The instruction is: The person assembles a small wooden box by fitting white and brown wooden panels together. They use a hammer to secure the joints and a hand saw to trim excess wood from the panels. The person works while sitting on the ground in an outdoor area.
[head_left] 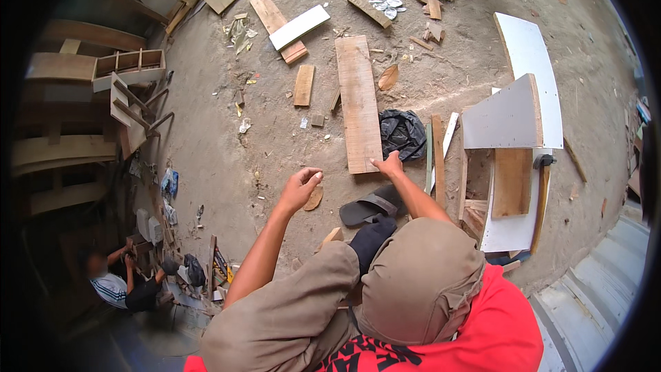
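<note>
A long wooden plank (359, 100) lies on the dirt ground in front of me, its near end toward me. My right hand (388, 164) grips the near right corner of this plank, thumb at its edge; the fingers are partly hidden. To the left of that end, my left hand (301, 191) is raised apart from the plank, fingers curled in toward the thumb. Whether something small is held there I cannot make out. A crumpled black plastic bag (403, 134) touches the plank's right side. Just below its near end is a dark sandal (372, 207).
At the right stands a partly built white panel piece (506, 117) with a hammer (544, 160) by it. Offcuts, a white board (300, 27) and a short block (303, 85) lie farther out. Furniture parts (131, 69) line the left; another person (113, 286) sits lower left.
</note>
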{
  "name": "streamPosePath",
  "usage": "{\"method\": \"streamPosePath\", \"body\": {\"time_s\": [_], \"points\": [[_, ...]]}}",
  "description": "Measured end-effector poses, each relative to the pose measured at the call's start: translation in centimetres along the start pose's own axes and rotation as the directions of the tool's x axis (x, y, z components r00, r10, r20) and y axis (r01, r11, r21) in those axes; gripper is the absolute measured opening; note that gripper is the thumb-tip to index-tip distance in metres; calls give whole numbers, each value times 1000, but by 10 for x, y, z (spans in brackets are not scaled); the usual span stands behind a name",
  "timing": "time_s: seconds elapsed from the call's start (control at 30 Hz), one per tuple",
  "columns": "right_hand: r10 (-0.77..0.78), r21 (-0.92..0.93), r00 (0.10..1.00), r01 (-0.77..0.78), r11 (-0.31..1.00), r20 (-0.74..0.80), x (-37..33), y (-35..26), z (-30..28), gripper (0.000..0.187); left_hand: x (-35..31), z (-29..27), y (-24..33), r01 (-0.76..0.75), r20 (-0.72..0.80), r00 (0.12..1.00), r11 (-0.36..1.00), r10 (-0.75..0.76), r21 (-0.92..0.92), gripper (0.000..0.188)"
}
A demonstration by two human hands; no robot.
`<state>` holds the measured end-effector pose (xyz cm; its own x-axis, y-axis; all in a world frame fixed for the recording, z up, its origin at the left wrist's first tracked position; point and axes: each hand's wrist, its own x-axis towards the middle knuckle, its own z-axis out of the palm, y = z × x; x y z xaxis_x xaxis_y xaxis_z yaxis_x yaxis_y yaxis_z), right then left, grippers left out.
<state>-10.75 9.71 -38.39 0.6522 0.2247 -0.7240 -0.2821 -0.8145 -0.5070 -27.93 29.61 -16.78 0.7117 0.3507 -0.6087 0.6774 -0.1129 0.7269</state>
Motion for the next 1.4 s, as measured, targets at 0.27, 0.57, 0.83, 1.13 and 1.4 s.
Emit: {"method": "streamPosePath", "body": {"time_s": [0.27,0.57,0.83,1.13,1.4], "points": [[-286,367,945,325,872,-157,-4,-17,16,47,7,2,-4,-7,-67,998,1000,6,-7,36],[-493,164,742,614,772,-454,-69,-69,-89,24,68,21,-10,80,-129,989,994,-70,76,67],[-624,79,648,718,691,-436,-179,-15,-128,25,109,79,89,15,-82,993,795,-81,-606,105],[-904,-656,394,640,400,-168,-202,41,-182,51,133,102,116,-173,-126,984,481,127,-860,54],[-781,-229,554,752,618,-288,-233,25,-241,44,93,69,162,-248,-96,916,361,390,-899,53]]}}
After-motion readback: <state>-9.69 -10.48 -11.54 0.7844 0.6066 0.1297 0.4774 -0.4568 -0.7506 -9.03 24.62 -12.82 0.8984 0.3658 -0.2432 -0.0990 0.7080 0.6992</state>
